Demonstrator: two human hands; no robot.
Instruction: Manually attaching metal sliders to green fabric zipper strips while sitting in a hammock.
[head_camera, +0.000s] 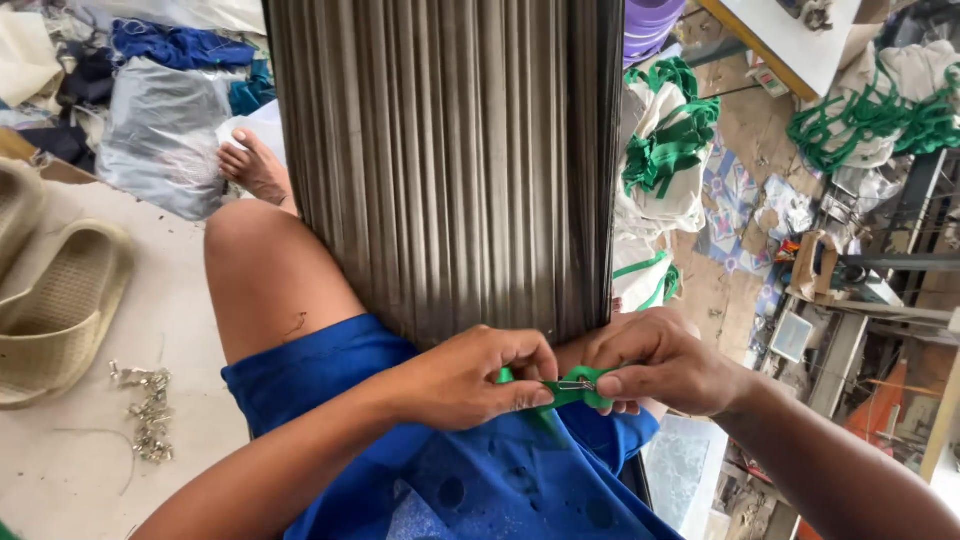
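A wide sheet of grey-brown pleated fabric (445, 160) lies over my lap and runs away from me. At its near edge my left hand (470, 378) and my right hand (665, 362) meet. Both pinch a small green fabric strip (575, 388), and a small metal safety pin (575, 384) lies across it between my fingertips. My knee and blue shorts (330, 375) show beneath the fabric.
Beige sandals (55, 300) and a pile of metal pins (148, 408) lie on the floor at left. Bundles of white cloth with green straps (665, 150) are stacked at right, and more green straps (875, 120) lie at far right. Grey and blue bags sit at top left.
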